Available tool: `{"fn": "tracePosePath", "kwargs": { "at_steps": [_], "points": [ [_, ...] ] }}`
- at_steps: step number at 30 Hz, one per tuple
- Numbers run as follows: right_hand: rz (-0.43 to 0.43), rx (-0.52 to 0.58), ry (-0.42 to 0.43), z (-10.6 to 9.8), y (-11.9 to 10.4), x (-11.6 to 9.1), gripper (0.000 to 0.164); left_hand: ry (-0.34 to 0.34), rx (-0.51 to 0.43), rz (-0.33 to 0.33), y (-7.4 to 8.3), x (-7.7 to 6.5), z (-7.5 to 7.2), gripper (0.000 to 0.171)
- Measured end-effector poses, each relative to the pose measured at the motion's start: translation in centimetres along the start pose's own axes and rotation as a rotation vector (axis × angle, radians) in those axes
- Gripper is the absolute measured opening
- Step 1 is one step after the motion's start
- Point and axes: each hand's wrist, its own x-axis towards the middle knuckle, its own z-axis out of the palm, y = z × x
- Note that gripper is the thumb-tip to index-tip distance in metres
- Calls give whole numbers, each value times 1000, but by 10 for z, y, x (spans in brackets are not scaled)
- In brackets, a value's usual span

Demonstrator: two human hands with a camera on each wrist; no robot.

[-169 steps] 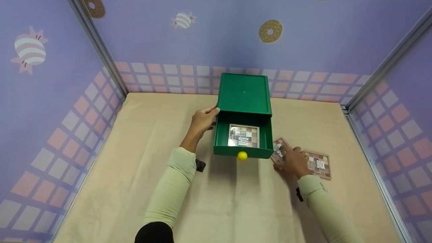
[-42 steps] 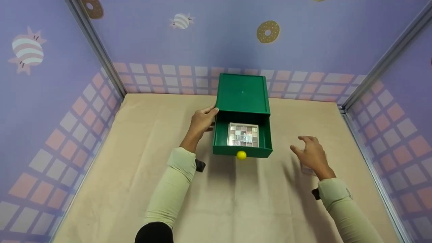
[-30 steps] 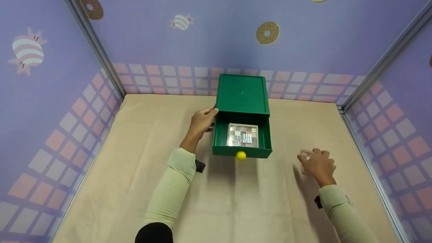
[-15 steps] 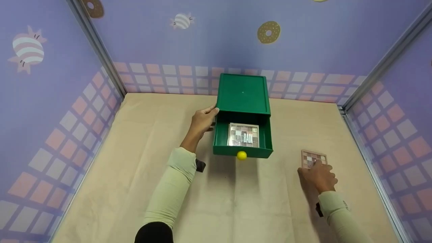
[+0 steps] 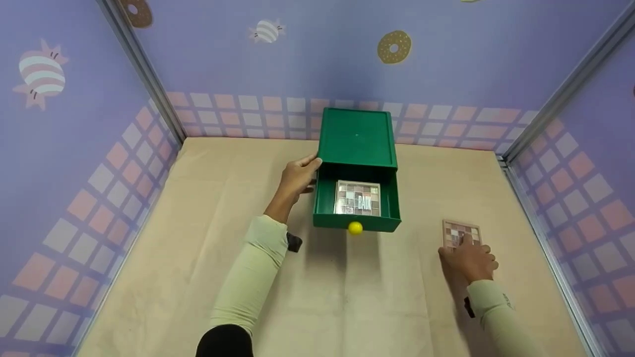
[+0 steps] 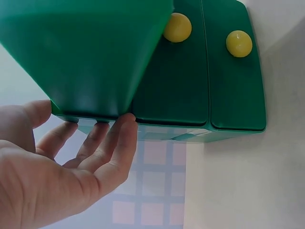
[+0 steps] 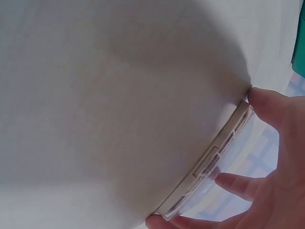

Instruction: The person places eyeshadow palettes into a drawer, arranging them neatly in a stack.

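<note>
At the back centre stands a green drawer unit (image 5: pixel 357 136). Its top drawer (image 5: pixel 330 220) is pulled out, with a round yellow knob (image 5: pixel 355 228). Inside that drawer lies an eyeshadow palette (image 5: pixel 357 199) with a clear lid; a second edge shows beside it. My left hand (image 5: pixel 296 179) holds the unit's left front corner, thumb near the top edge and fingers (image 6: pixel 125 138) against the side wall. On the right, my right hand (image 5: pixel 470 259) grips another eyeshadow palette (image 5: pixel 452 232) by its side edges, with a finger over its top. In the right wrist view, this palette (image 7: pixel 205 164) lies on the cloth.
A beige cloth (image 5: pixel 238 198) covers the table. Purple printed panels (image 5: pixel 317 54) wall it in at the back and both sides. Lower down, the unit has two more closed drawers with a yellow knob (image 6: pixel 239 44) showing.
The palette that lay beside the drawer has left the table. My right hand moved right and down to the remaining palette and now grips it. My left hand stayed on the unit.
</note>
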Motion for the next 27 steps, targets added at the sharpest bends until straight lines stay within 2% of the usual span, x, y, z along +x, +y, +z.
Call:
{"fn": "tracePosePath", "kwargs": {
  "at_steps": [10,18,27],
  "points": [
    [-21,12,52,4,5,1,89,36,29,10,-1,-1,3,50],
    [-14,41,54,0,8,4,93,16,34,3,2,-2,2,50],
    [-62,74,81,-11,-2,3,97,8,42,-8,5,-2,1,51]
  ]
}}
